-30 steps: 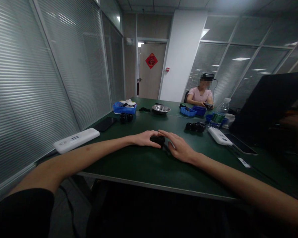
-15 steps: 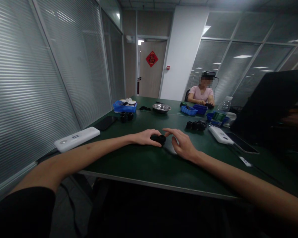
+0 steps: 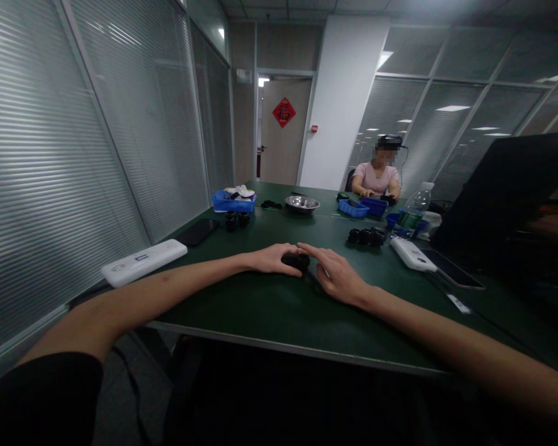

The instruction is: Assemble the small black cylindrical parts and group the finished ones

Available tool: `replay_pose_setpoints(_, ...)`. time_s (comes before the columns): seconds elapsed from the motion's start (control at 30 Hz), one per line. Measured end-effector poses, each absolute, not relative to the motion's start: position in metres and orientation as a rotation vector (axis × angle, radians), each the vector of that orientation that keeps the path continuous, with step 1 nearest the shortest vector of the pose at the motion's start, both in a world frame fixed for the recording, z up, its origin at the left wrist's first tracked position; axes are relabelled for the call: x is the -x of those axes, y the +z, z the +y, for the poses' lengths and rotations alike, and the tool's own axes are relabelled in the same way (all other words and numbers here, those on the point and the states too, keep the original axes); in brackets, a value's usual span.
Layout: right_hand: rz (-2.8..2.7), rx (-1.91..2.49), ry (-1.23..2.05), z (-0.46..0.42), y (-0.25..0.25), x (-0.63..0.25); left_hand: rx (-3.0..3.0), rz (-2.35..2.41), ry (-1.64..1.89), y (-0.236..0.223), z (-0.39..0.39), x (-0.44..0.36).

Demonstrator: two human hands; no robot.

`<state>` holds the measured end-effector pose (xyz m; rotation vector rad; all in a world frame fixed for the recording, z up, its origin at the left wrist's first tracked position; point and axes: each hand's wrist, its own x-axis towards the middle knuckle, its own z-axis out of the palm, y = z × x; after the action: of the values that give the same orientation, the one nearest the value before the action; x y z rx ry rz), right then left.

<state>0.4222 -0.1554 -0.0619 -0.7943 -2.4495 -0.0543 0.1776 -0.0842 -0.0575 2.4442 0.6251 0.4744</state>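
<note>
My left hand [image 3: 273,257] is wrapped round a small black cylindrical object [image 3: 294,261] on the green table [image 3: 260,303]. Its thumb lies along the near side, and part of the object is hidden by the fingers; I cannot make out its exact kind. My right hand [image 3: 337,272] is at the object's right end. The index finger reaches over its top edge with the fingers stretched out, and whether it touches is too dark to tell. Beyond my hands, on the right, stands a row of several black round parts [image 3: 366,236].
Further off are a blue basket [image 3: 221,203], black round parts [image 3: 237,220], a metal bowl [image 3: 302,209] and blue trays [image 3: 353,209]. White devices [image 3: 144,261] and phones lie left and right, near a water bottle [image 3: 411,214]. A co-worker [image 3: 376,176] sits across; a dark screen [image 3: 506,198] rises right.
My right hand drew back slightly from the object half a second ago and is again over its right end. My left hand keeps its grip. The co-worker's hands moved lower, to the table.
</note>
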Motion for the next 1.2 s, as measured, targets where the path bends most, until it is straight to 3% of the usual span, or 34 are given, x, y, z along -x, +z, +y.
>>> replay_pose_setpoints(0.77,-2.315,0.778,-0.122,-0.1569,-0.0562,-0.4253,-2.434,0.590,0.470,-0.0539,-0.0870,-0.1770)
replay_pose_setpoints(1.2,-2.492,0.711,0.073,-0.1532,-0.0605,-0.4222,-2.404,0.646,0.469,-0.0562,-0.0859,-0.1767)
